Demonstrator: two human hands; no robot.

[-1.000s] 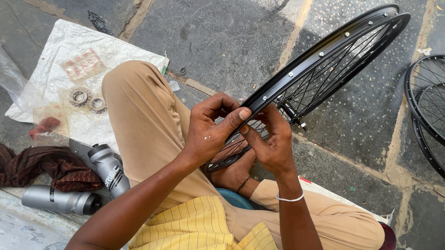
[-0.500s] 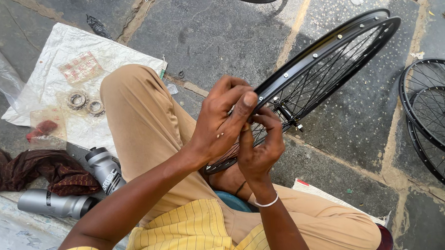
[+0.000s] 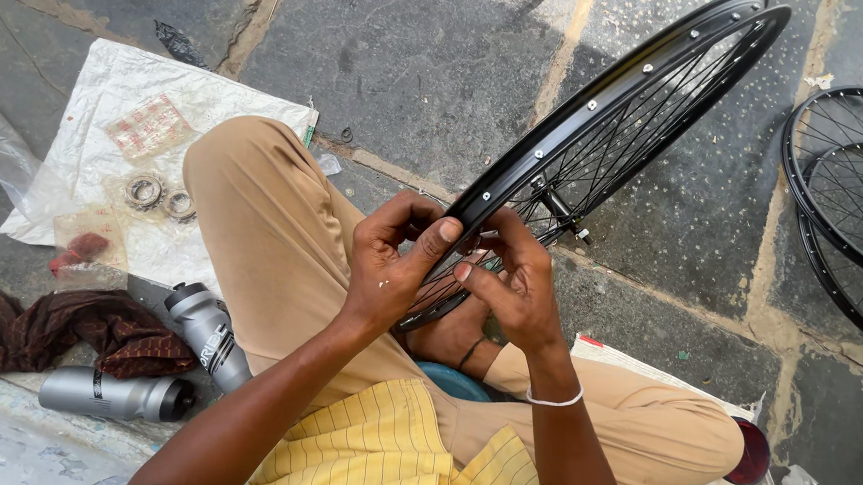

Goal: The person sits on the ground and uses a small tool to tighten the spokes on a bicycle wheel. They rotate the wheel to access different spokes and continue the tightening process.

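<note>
A black bicycle wheel rim (image 3: 628, 88) with thin spokes (image 3: 640, 136) leans across my lap and runs up to the upper right. My left hand (image 3: 394, 268) grips the near end of the rim, thumb pressed over its edge. My right hand (image 3: 511, 287) sits just beside it, fingers curled in at the spokes under the rim; what its fingertips pinch is too small to tell. I sit on the stone floor in tan trousers and a yellow striped shirt, with a white band on my right wrist.
A white plastic sheet (image 3: 88, 160) at left carries metal bearing rings (image 3: 158, 196) and a red bit. Two grey bottles (image 3: 208, 335) and a dark cloth (image 3: 76, 331) lie lower left. More black wheels (image 3: 843, 215) lie at right. Newspaper lies under my right leg.
The rim has shifted slightly in my hands. My left thumb now presses over the rim edge, and my right hand has come up beside it at the spokes.
</note>
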